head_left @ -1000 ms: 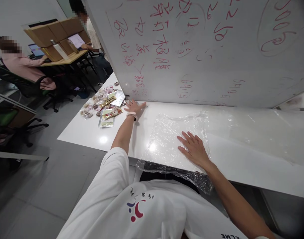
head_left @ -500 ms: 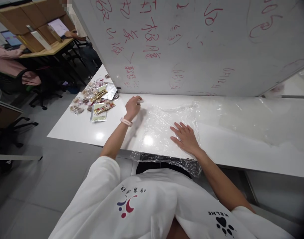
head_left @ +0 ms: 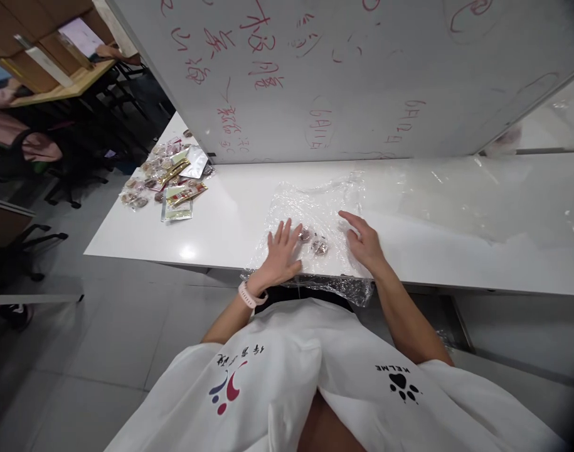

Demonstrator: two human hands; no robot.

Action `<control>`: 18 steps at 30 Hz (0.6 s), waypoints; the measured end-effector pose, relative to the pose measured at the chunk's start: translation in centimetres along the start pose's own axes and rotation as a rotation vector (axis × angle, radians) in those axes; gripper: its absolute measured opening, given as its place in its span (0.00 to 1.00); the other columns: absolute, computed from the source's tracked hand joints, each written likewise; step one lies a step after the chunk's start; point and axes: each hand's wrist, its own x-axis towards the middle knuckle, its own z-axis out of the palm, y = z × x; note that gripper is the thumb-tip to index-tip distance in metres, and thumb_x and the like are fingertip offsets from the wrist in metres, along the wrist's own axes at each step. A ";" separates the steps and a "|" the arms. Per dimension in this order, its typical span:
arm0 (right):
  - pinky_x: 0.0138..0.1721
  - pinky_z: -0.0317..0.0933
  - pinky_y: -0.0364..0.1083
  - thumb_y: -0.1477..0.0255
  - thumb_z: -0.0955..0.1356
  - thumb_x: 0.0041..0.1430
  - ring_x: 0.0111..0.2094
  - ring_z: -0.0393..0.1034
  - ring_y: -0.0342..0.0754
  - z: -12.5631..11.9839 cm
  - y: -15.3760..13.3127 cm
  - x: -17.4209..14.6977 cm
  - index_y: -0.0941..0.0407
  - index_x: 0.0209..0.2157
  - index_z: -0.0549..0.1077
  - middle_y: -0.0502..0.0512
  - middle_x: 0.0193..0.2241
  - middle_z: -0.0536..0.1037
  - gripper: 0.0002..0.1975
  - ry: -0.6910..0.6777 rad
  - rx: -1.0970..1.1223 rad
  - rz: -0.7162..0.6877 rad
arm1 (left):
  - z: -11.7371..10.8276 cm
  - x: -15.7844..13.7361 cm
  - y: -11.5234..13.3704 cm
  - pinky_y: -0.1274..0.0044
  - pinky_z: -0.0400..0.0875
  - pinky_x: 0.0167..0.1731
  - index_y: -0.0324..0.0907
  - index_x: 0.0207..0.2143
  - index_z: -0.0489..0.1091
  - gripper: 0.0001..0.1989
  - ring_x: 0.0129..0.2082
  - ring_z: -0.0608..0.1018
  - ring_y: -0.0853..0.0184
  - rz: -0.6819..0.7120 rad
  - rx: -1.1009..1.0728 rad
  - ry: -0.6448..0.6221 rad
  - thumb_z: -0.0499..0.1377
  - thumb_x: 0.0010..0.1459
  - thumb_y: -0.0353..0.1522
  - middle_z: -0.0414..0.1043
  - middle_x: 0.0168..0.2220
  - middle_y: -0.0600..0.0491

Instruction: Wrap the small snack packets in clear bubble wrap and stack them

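- Your left hand point(head_left: 281, 254) lies flat on the clear wrap point(head_left: 315, 207), fingers point(head_left: 287, 231) spread wide and holding nothing; a pale watch point(head_left: 249, 295) sits on that wrist.
- Your right hand point(head_left: 364, 242) also rests on the wrap, fingers loosely open, index stretched toward the left hand, nothing gripped.
- Between your two sets of fingers, just beyond the left fingertips, lie two small dark sweets point(head_left: 312, 241) on the wrap; whether either hand touches them cannot be told.
- The wrap is spread on the white counter point(head_left: 230, 216), and its near edge hangs crumpled over the counter's front, below your wrists.
- Well off to the left of your left fingers, a heap of snack packets point(head_left: 167, 182) lies on the counter's far left corner; their print is too small to read.
- Beyond your fingers a whiteboard point(head_left: 352, 69) stands on the counter, covered in red handwritten characters, with fainter marks lower down that cannot be read surely.
- Your white shirt point(head_left: 315, 389) reads "KELME" upside down beside a black paw print, and bears a red-and-blue emblem with small characters.
- The counter is glossy white and throws back a ceiling light near its front edge.
- The floor point(head_left: 79, 364) is grey tile; at far left are black office chairs, a wooden desk point(head_left: 61, 88) with cardboard screens, and a seated person in a pink sleeve point(head_left: 9, 125).
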 end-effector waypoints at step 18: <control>0.25 0.66 0.42 0.50 0.74 0.52 0.26 0.69 0.43 -1.0 -2.4 -10.8 0.55 0.28 0.78 0.55 0.29 0.78 0.21 -0.080 0.842 0.653 | -1.0 -7.1 -1.0 0.82 0.58 0.18 0.41 0.23 0.67 0.15 0.19 0.65 0.76 -0.723 -1.441 0.353 0.69 0.46 0.39 0.67 0.22 0.58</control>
